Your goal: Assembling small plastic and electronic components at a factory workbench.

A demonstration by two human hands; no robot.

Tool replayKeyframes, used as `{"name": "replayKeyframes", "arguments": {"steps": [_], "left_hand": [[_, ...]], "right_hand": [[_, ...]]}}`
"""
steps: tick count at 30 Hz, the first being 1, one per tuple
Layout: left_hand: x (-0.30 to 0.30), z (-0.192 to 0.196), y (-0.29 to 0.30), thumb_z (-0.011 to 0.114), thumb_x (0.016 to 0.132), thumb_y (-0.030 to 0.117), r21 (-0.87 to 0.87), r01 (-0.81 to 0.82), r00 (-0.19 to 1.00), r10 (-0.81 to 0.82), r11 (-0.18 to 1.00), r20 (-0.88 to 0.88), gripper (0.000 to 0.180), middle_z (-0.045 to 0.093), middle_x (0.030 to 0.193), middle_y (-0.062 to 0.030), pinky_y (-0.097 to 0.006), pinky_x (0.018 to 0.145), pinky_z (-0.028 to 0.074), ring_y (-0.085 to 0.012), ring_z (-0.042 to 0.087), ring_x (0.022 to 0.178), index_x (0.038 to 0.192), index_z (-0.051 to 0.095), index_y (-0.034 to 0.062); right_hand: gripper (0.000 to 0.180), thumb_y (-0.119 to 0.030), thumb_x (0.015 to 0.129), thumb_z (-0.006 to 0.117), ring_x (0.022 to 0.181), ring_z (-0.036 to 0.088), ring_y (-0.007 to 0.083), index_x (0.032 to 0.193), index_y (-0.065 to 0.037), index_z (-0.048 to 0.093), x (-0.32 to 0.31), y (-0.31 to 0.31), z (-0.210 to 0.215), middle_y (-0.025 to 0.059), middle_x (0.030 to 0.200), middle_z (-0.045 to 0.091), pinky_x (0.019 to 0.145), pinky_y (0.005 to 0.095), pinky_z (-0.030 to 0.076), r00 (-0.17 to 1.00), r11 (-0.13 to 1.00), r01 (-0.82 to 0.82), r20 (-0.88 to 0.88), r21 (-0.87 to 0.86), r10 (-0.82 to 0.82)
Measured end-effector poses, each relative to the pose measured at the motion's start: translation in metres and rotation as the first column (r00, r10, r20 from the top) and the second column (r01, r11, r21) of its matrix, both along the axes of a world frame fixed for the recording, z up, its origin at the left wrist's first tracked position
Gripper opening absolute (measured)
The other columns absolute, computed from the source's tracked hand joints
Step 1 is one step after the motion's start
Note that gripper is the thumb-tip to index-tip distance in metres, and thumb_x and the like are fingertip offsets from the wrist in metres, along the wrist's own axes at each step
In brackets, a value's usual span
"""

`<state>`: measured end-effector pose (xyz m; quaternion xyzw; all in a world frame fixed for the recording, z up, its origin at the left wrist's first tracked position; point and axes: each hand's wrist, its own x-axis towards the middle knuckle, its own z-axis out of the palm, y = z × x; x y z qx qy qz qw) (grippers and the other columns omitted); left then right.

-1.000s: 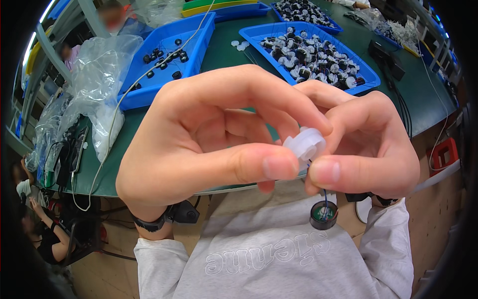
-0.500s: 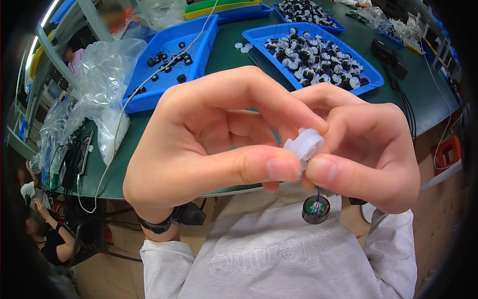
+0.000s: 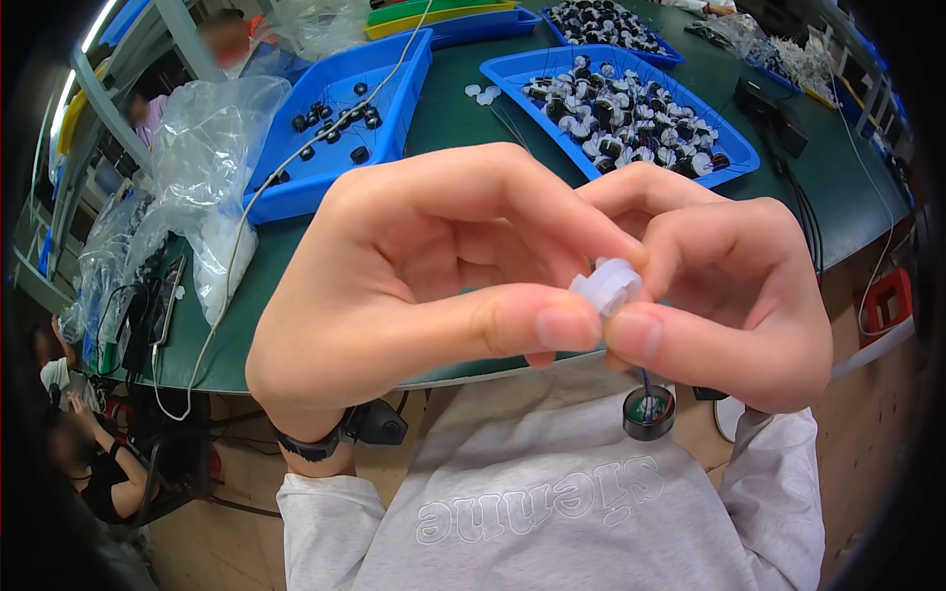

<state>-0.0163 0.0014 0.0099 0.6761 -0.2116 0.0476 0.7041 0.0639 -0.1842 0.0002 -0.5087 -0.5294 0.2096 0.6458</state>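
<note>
We observe both hands raised close to the head camera, above the near edge of a dark green worktable point(image 3: 463, 118). The left hand point(image 3: 414, 286) and the right hand point(image 3: 729, 295) meet at a small translucent white plastic cap point(image 3: 606, 286), ridged and roughly cylindrical. We find it pinched from both sides: the left thumb and forefinger close on its left side, the right thumb and forefinger on its right. The remaining fingers of both hands are curled inward. The cap is thus held between the two hands, in the air, clear of the table.

Below the right hand hangs a small round black component with a green and copper interior point(image 3: 648, 412), suspended on a thin dark wire that runs up behind the right thumb. We cannot tell where the wire ends.

On the table beyond the hands we note a blue plastic tray densely filled with black and white round parts point(image 3: 734, 148), and to its left a second blue plastic tray holding a few scattered black parts point(image 3: 296, 192). A crumpled clear plastic bag point(image 3: 212, 148) lies at the left end of the table. A thin white cable point(image 3: 236, 227) crosses the second tray.
</note>
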Motion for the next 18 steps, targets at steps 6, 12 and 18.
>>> {"name": "replayKeyframes", "arguments": {"steps": [6,12,18], "left_hand": [[0.0,0.0003,-0.0006,0.07,0.08,0.024,-0.002,0.008,1.0,-0.008,1.0,0.003,0.041,0.057,0.082,-0.0113,-0.021,0.05,0.047,-0.0131,0.058,0.061,0.1,0.056,-0.0089],[-0.0008,0.0018,0.0011,0.068,0.082,0.027,0.035,-0.002,1.0,0.002,0.999,0.003,0.042,0.058,0.084,-0.0111,-0.021,0.05,0.048,-0.0133,0.06,0.063,0.102,0.055,-0.0083],[0.0003,0.0021,0.0004,0.067,0.083,0.028,0.026,0.005,1.0,-0.005,1.0,0.02,0.044,0.059,0.088,-0.0122,-0.022,0.049,0.049,-0.0135,0.061,0.064,0.103,0.053,-0.0074]], "right_hand": [[0.007,-0.001,0.079,0.06,0.093,0.055,0.0218,0.073,0.001,0.062,0.0008,-0.0006,0.0001,0.0208,0.11,0.052,0.08,0.0325,0.043,0.998,0.999,-0.025,-0.061,-0.028,0.023],[0.008,-0.005,0.079,0.062,0.094,0.055,0.0207,0.074,-0.001,0.064,-0.0016,0.0,0.0046,0.0174,0.108,0.054,0.081,0.0332,0.043,0.995,0.996,0.011,-0.103,-0.087,-0.019],[0.005,-0.004,0.077,0.061,0.096,0.052,0.0195,0.074,-0.002,0.065,0.0001,-0.0014,0.0061,0.0143,0.098,0.057,0.079,0.0323,0.041,0.989,0.996,-0.008,-0.15,-0.084,-0.004]]}}
